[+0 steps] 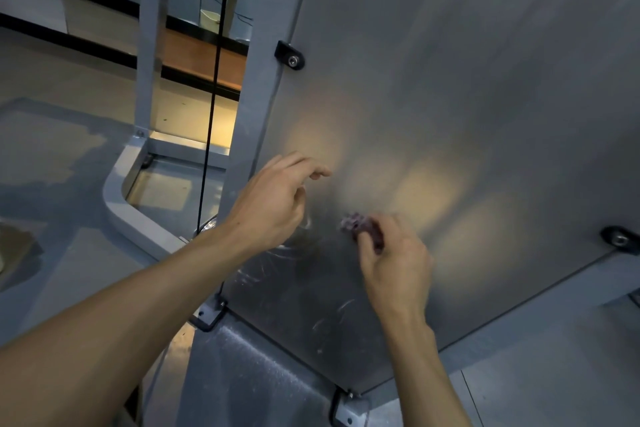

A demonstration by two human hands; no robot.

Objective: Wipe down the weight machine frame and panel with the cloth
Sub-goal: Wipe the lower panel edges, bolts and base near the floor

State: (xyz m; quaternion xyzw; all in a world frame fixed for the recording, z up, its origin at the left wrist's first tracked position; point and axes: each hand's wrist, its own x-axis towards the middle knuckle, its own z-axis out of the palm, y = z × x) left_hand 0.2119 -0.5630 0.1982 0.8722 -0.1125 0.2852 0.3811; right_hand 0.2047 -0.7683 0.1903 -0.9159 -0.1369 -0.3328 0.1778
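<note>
Panel: a large grey metal panel (450, 87) is seen filling the right and centre of the view; scratch marks are seen on its lower part.
Cloth: a small bunched purplish cloth (358, 224) is held against the lower part of the panel, between the two hands.
Right hand: the right hand (394, 263) is curled round the cloth, which is pinched in the fingers and pressed to the panel surface.
Left hand: the left hand (277, 201) is held just beside the panel's left edge, fingers loosely curled with nothing gripped; whether the fingertips touch the metal cannot be told.
Frame: a grey frame upright (256, 80) is seen along the panel's left edge, with a second upright further left and a curved base rail (121, 204) on the floor.
Fasteners: a black bolted clip (290, 55) is fixed at the panel's left edge, another (618, 238) at its lower right.
Cable: a thin black cable (211, 107) is seen running down between the uprights.
</note>
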